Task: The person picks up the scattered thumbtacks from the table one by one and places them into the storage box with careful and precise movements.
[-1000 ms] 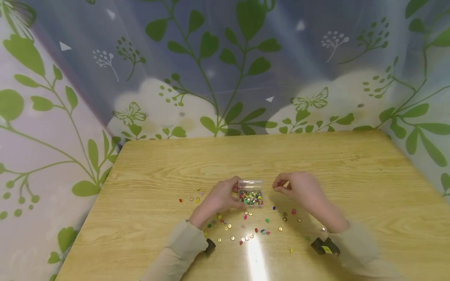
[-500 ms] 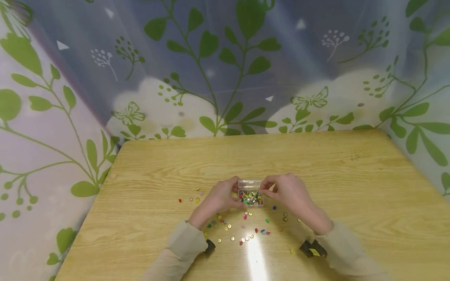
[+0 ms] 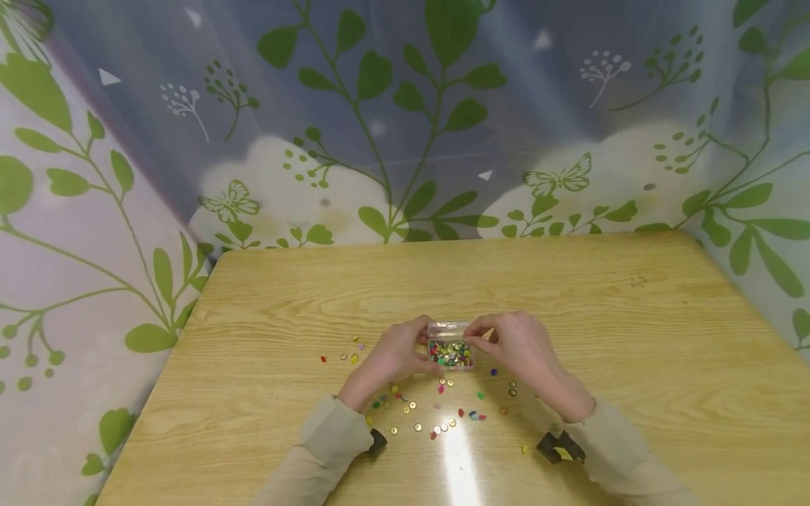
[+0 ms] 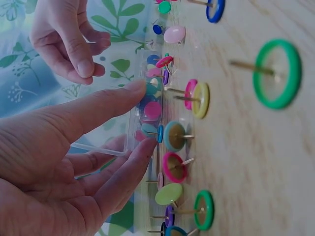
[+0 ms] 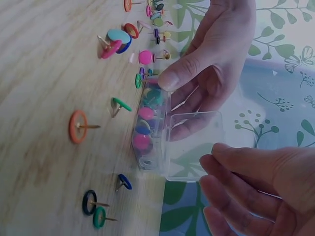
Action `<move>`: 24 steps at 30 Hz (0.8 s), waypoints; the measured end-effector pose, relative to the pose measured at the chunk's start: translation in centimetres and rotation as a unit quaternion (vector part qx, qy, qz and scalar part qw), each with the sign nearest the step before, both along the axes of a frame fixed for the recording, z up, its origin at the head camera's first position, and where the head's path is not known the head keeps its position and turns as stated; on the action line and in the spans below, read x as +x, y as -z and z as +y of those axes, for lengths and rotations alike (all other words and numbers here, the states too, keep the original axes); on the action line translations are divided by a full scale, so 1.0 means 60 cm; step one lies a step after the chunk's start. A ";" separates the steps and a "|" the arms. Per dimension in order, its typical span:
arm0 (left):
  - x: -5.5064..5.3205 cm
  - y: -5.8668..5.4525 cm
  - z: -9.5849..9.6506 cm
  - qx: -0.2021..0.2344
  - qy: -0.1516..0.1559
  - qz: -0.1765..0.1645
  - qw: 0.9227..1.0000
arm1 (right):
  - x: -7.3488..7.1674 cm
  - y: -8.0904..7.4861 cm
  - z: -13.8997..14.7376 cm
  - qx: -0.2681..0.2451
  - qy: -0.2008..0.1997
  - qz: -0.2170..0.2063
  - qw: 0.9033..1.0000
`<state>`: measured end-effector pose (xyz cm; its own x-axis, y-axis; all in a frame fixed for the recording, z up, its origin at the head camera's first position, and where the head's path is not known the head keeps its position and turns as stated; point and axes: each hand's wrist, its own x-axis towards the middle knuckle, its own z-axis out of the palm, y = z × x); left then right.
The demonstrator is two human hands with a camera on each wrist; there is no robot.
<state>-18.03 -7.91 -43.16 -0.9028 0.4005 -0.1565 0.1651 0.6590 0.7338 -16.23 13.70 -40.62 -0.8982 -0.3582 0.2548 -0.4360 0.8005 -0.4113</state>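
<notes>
A small clear plastic box (image 3: pixel 451 366) with its lid (image 5: pixel 194 164) raised stands on the table, filled with colourful thumbtacks (image 3: pixel 451 353). My left hand (image 3: pixel 395 351) grips its left end, thumb at the front and fingers behind, as the left wrist view also shows. Over the right end, beside the raised lid, hovers my right hand (image 3: pixel 515 344). Its thumb and index fingertips meet in the right wrist view, the other fingers loosely bent; no thumbtack shows between them. Loose thumbtacks lie around the box, among them a blue one (image 3: pixel 493 372) and a green one (image 3: pixel 481 396).
More thumbtacks are scattered in front of the box, such as a gold one (image 3: pixel 418 427), and to the left, such as a red one (image 3: pixel 323 359). The wooden table (image 3: pixel 304 295) reaches back to a leaf-patterned curtain (image 3: pixel 354 169). Black straps sit near both sleeves.
My right hand has moved left from beside the box to above its right end, where it now hovers almost still. The left hand keeps its grip on the box.
</notes>
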 end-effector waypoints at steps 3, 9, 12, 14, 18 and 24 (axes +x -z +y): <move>0.000 0.000 0.001 0.002 -0.001 -0.002 1.000 | -0.001 -0.005 0.003 -0.001 -0.001 0.000 1.000; 0.003 -0.003 0.001 0.003 -0.007 -0.008 1.000 | -0.006 -0.030 0.027 -0.002 0.026 0.008 1.000; 0.003 -0.004 0.002 0.001 -0.006 -0.008 1.000 | -0.010 -0.043 0.044 -0.008 0.043 0.011 0.999; 0.003 -0.004 0.002 0.000 -0.005 -0.008 1.000 | -0.012 -0.047 0.053 -0.013 0.049 0.014 0.999; 0.003 -0.002 0.002 0.003 -0.004 -0.009 1.000 | -0.017 -0.050 0.070 -0.017 0.057 0.021 0.998; 0.003 -0.002 0.002 0.008 -0.007 -0.011 1.000 | -0.033 -0.045 0.102 0.025 0.047 0.018 0.998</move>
<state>-17.87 -7.79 -43.03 -0.9046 0.3905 -0.1706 0.1391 0.6489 0.7480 -18.20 19.79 -37.89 -0.9190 -0.2866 0.2709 -0.3721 0.8577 -0.3549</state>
